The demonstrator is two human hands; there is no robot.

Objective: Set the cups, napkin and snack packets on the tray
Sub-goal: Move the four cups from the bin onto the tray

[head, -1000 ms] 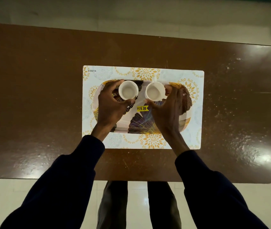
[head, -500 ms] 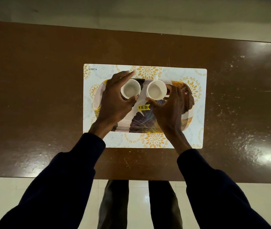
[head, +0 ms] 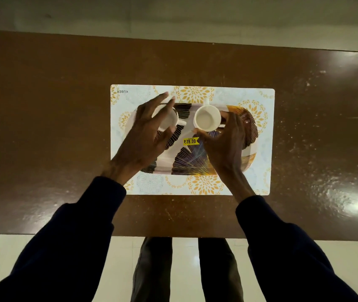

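Two white cups stand side by side on the far half of an oval leaf-patterned tray (head: pixel 195 164). My left hand (head: pixel 145 138) lies over the left cup (head: pixel 169 122) and hides part of it. Its fingers are stretched straight past the far rim, and the thumb is by the near rim. My right hand (head: pixel 223 144) pinches the right cup (head: pixel 207 117), thumb on the near side and fingers on the right side. Neither a napkin nor snack packets are in view.
The tray rests on a white and yellow floral placemat (head: pixel 263 131) in the middle of a brown table (head: pixel 43 116). A yellow price sticker (head: pixel 191 141) is stuck on the tray between my hands. The table's near edge is just above my legs.
My left hand's fingers have uncurled from around the left cup and now stretch over it. The right hand stays on the right cup. Both cups sit in about the same spots.
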